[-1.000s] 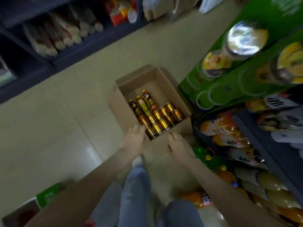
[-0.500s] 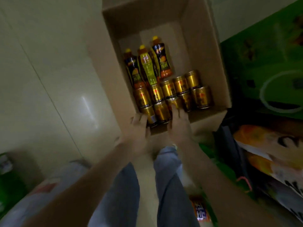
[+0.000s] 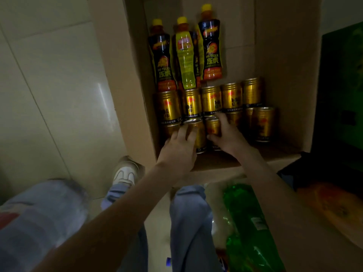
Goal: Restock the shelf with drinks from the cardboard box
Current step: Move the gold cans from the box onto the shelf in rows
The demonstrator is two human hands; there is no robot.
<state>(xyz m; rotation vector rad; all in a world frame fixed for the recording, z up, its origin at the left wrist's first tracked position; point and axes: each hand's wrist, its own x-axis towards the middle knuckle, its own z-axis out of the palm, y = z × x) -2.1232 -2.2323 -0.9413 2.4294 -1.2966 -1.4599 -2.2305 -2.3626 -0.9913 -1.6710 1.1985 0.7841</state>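
Left hand (image 3: 177, 149): our fingers (image 3: 186, 132) curl round a front gold can (image 3: 199, 135), likely the easiest reach.
Right hand (image 3: 227, 137): we wrap the neighbouring can (image 3: 213, 127).

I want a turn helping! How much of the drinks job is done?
Barely started, it seems. The cardboard box holds three bottles and two rows of gold cans. In hand: the right hand curls round one front can, and the left hand lies on the can beside it. Left: lift them out and shelve everything.
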